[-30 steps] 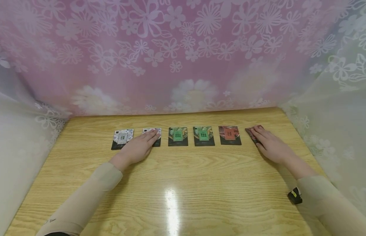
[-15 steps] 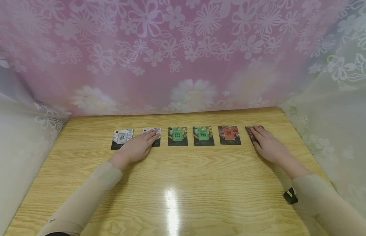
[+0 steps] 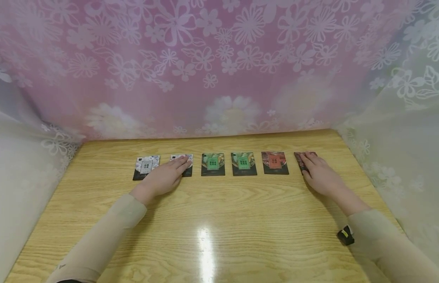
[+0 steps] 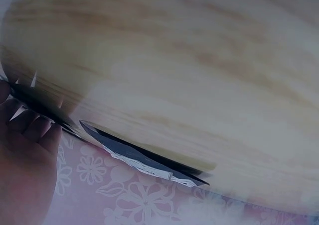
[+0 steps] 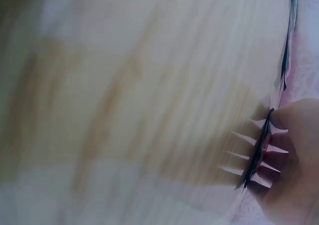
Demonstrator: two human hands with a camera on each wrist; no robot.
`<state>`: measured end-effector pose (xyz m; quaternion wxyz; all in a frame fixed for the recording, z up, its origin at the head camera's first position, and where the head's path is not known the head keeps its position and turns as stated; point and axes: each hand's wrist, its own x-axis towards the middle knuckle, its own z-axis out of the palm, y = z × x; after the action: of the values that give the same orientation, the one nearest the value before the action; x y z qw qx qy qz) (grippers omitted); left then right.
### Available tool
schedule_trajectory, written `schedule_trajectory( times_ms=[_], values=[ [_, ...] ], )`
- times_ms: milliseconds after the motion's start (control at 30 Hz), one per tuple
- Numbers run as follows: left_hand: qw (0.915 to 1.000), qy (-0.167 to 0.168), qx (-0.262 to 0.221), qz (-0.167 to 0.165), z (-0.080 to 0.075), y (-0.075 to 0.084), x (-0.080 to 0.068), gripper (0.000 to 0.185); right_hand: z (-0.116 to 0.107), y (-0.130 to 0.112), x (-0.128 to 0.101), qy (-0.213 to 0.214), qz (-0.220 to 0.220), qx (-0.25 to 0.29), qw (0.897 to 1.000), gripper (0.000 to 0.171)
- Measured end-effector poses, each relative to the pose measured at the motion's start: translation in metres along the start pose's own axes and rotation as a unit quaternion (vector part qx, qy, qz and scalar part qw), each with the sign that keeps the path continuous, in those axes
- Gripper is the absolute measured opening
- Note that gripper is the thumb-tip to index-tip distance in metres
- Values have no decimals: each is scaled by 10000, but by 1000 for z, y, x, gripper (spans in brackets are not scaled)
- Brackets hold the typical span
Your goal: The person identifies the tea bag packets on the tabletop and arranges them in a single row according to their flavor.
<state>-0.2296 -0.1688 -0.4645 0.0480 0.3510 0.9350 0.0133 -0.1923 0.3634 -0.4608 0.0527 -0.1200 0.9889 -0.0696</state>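
Observation:
My left hand (image 3: 162, 177) rests with extended fingers on a black-and-white packet (image 3: 188, 172), second from the left in a row on the wooden table, covering most of it. Its forearm side overlaps the leftmost black-and-white packet (image 3: 141, 172) in the head view. At the row's right end my right hand (image 3: 322, 176) lies over a dark red packet (image 3: 299, 158), fingers on top and thumb by its left edge. In the right wrist view the fingertips and thumb touch that packet (image 5: 258, 153). The left wrist view shows the left fingers against their packet (image 4: 42, 108).
Between the hands lie two green-labelled packets (image 3: 213, 169) and one red-labelled packet (image 3: 275, 167), flat and spaced apart. A pink floral curtain (image 3: 219, 90) hangs along the back edge of the wooden table (image 3: 261, 220). Pale sheets flank both sides.
The right hand has shifted slightly left, and the dark red packet under it has turned from slanted to nearly straight with the row. My left hand stays in place.

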Motion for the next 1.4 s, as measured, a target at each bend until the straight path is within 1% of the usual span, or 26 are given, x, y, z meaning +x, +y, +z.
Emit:
schedule_trajectory(
  times_ms=[267, 500, 733, 867, 967, 1200, 1400],
  values=[
    [9999, -27, 119, -14, 1, 0, 0, 58, -1, -3, 0, 74, 6, -22, 10000, 64],
    [9998, 136, 115, 97, 0, 0, -1, 56, 1, 0, 2, 107, -20, -7, 9999, 63],
    [10000, 49, 75, -1, 1, 0, -1, 56, 0, 0, 2, 105, -11, 71, 9999, 64],
    [9999, 73, 109, -3, 1, -1, -2, 56, -2, 0, 2, 85, 31, 198, 9998, 66],
    [9999, 105, 131, -6, 0, 0, -3, 57, -4, 0, 2, 91, 45, 247, 9996, 67],
    [9998, 112, 161, -29, -5, 2, -5, 58, -6, 0, 2, 152, -43, 146, 9998, 67],
    [9999, 142, 66, -37, -11, 0, -12, 62, -10, -6, 2, 210, -127, 141, 9996, 66]
  ],
)
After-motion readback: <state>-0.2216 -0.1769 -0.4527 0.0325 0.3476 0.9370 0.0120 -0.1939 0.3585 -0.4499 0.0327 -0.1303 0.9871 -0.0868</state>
